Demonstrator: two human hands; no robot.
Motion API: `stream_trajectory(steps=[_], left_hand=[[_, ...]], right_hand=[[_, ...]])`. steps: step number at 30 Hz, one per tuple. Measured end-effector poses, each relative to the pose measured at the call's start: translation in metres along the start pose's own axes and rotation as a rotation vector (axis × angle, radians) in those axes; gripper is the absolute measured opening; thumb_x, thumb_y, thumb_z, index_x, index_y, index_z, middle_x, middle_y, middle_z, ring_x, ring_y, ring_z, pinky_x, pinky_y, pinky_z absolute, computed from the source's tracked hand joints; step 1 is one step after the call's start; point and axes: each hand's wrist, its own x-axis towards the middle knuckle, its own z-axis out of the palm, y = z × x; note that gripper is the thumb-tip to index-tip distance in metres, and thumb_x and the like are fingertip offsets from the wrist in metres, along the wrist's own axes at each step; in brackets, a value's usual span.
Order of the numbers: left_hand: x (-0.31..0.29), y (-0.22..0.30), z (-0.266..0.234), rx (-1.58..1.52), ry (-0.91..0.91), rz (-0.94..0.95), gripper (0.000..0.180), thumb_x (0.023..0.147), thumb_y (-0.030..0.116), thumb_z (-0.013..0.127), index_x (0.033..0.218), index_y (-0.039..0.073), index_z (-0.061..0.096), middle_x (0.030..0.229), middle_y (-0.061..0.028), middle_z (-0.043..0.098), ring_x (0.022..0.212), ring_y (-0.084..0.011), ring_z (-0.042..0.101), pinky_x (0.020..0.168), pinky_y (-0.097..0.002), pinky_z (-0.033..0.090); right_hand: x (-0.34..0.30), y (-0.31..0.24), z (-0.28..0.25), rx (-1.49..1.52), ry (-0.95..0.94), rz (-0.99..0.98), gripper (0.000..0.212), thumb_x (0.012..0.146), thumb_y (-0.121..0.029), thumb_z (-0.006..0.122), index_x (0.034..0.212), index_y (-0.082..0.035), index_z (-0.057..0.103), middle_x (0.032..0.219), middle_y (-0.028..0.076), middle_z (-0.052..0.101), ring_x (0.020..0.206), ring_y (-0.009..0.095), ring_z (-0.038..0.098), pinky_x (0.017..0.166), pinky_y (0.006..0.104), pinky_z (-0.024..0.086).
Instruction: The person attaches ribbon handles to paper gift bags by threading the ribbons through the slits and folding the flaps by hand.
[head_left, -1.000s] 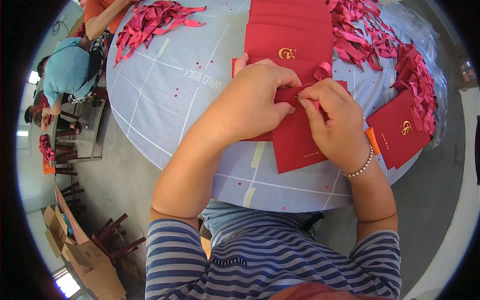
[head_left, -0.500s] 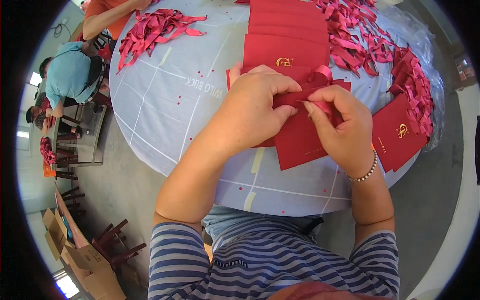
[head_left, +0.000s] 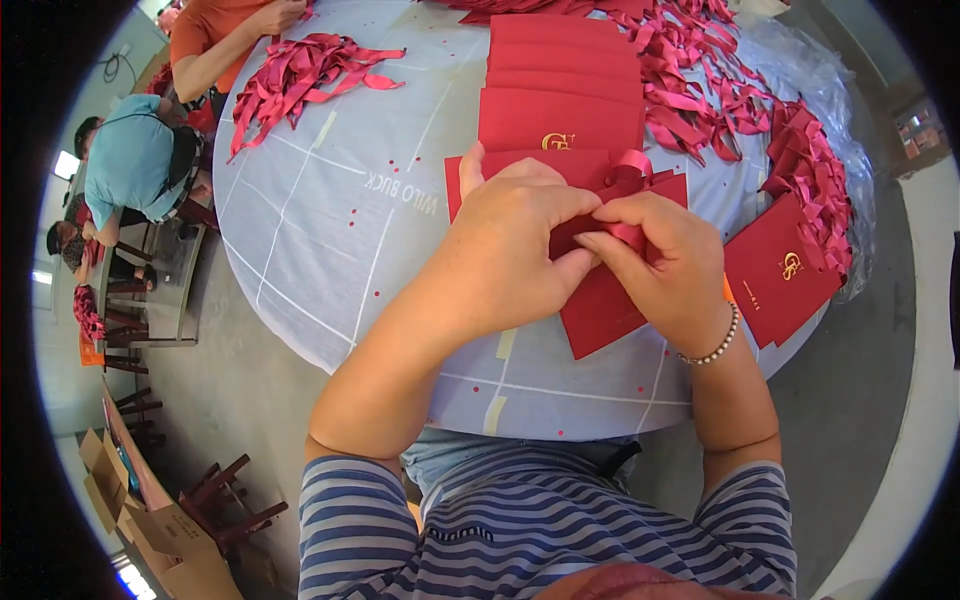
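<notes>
Pale-blue checked cloth covered the round table. On it, the left hand and the right hand met fingertip to fingertip over a red card: left thumb and forefinger closed on its upper part, right ones pinching a ribbon whose loop stood just beyond; the exact contact was hidden. Farther off lay an overlapping row of cards, no ribbons visible on them. To the right, a stack of cards seemed already fitted with bunched ribbons, so the held one looked partway done and the row untreated. Compared with a second earlier, the fingertips had drawn closer together, narrowing the gap.
</notes>
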Motion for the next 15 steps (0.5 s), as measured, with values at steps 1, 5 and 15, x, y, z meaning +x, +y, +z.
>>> stream_trajectory(steps=[1,5,15], left_hand=[[-0.001,0.001,0.0,-0.015,0.011,-0.014,0.027,0.073,0.009,0.078,0.099,0.008,0.072,0.089,-0.004,0.07,0.099,-0.0231,0.064,0.11,-0.0622,0.019],[0.0,0.006,-0.007,0.045,0.021,0.084,0.026,0.072,0.013,0.08,0.096,0.011,0.073,0.086,-0.002,0.067,0.099,-0.0219,0.062,0.11,-0.0655,0.017],[-0.023,0.039,0.019,0.35,0.034,0.697,0.008,0.079,0.012,0.061,0.082,0.005,0.064,0.076,-0.002,0.051,0.104,-0.0182,0.057,0.11,-0.0734,0.016]], right_hand=[[0.001,-0.002,-0.003,0.052,0.004,0.015,0.019,0.08,-0.006,0.077,0.096,-0.001,0.067,0.084,0.011,0.066,0.067,0.026,0.063,0.063,0.0334,0.051],[0.014,-0.005,-0.026,-0.04,0.099,-0.054,0.012,0.081,-0.005,0.074,0.092,-0.002,0.07,0.081,0.011,0.067,0.073,0.026,0.063,0.067,0.0343,0.049],[0.007,-0.002,-0.07,0.1,-0.556,0.049,0.012,0.081,-0.006,0.069,0.072,-0.001,0.062,0.066,0.012,0.057,0.067,0.032,0.056,0.063,0.0407,0.043]])
